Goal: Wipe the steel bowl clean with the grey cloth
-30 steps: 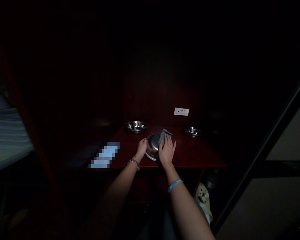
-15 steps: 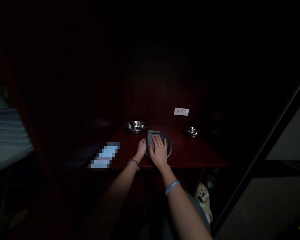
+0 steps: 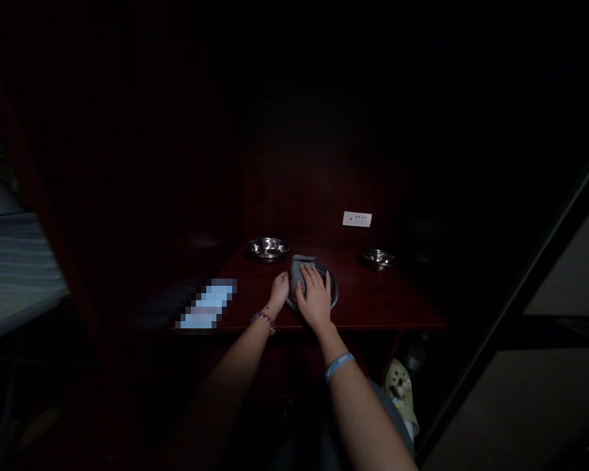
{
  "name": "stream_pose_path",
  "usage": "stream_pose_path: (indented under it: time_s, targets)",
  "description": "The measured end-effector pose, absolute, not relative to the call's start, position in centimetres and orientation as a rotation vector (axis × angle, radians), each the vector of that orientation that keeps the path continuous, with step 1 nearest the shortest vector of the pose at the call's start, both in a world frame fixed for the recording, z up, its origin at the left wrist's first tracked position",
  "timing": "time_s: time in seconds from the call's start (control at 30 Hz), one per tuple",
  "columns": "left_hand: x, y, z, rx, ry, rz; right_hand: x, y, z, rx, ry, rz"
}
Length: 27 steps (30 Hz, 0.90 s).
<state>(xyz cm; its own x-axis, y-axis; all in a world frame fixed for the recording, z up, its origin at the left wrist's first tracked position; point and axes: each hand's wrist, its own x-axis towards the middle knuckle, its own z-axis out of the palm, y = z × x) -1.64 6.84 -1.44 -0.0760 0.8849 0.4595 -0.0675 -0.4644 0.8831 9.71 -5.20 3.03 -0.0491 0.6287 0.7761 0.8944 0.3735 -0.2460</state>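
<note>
A round metal bowl [image 3: 336, 299] stands near the front edge of the dark red wooden shelf [image 3: 373, 307]. At its left side my left hand [image 3: 279, 291] is closed on the rim, its fingertips mostly hidden. A folded grey cloth [image 3: 298, 269] lies over the left part of the bowl. My right hand [image 3: 317, 297] holds the cloth against the bowl, its fingers spread over the top and its thumb along the near side. Much of the bowl's inside is covered by the cloth and this hand.
Two shiny metal bowls stand farther back, one at the left [image 3: 267, 250] and one at the right [image 3: 379, 260]. A white socket panel [image 3: 357, 219] is on the back wall. A pixelated bright patch [image 3: 207, 306] lies at left. Below right is a cream clog [image 3: 400, 392].
Hardly anything differs. Both hands keep their places at the bowl and cloth, and the whole view has shifted very slightly.
</note>
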Motion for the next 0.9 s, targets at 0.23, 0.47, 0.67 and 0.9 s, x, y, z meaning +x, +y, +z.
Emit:
stream_pose_path:
  time_s: [0.23, 0.47, 0.67, 0.9]
  targets:
    - [-1.3, 6.5, -1.2, 1.382, 1.026, 1.618, 10.1, -4.6, 2.8, -1.426, -1.639, -0.302]
    - [-1.3, 6.7, -1.4, 1.389, 1.031, 1.623, 10.8, -4.2, 2.5, -1.512, -1.472, -0.214]
    - [-1.4, 7.1, -1.8, 1.412, 1.025, 1.607, 11.0, -3.7, 2.2, -1.532, -1.369, -0.150]
    - [-1.5, 6.7, -1.5, 1.414, 1.073, 1.603, 12.2, -2.9, 1.6, -1.570, -1.205, -0.023]
